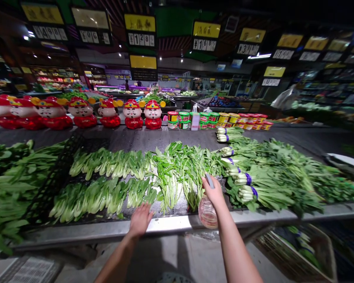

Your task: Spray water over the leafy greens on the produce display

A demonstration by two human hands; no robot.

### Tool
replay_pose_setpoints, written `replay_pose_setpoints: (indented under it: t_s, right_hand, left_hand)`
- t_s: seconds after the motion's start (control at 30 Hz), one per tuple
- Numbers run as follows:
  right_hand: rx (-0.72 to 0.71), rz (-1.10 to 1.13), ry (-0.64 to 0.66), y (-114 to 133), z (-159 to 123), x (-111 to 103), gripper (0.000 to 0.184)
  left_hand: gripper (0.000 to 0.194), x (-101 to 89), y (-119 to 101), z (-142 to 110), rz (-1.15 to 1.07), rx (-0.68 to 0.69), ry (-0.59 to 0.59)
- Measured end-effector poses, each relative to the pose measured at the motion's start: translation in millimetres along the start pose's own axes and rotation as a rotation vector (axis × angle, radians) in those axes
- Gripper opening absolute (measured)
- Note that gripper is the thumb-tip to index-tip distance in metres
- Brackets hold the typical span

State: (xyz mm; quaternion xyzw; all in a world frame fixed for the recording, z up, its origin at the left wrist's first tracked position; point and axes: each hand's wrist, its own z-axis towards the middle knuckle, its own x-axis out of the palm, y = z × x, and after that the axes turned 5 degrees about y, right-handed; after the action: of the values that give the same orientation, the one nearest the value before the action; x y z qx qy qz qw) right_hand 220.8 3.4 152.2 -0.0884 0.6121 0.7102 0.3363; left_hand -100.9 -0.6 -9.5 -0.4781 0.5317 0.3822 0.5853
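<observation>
My right hand [214,192] is closed around the head of a clear spray bottle [208,212], which hangs below it over the front of the stall. The nozzle points at a loose heap of long-stemmed green vegetables [185,169]. My left hand [140,219] lies flat with fingers stretched out on the metal front edge [171,225] of the display, just in front of rows of bok choy [106,192]. Bundles of leafy greens tied with purple bands [247,184] lie right of my right hand.
A row of red figurine jars [82,112] and small coloured tubs [218,120] lines the back of the counter. More greens lie at far left [8,184]. A crate of vegetables [297,247] stands on the floor at lower right. Price signs [141,39] hang overhead.
</observation>
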Motion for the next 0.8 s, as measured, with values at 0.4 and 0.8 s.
replay_pose_setpoints:
  t_s: [0.4,0.8]
  right_hand:
    - [0.013,0.080,0.004,-20.1,-1.3,-24.9,0.043]
    - [-0.003,0.063,-0.053,-37.3,9.2,-61.7,0.043]
  left_hand:
    - [0.045,-17.2,-26.8,11.7,-0.102,-0.016,0.008]
    - [0.045,-2.0,-94.9,31.4,-0.130,0.147,0.052]
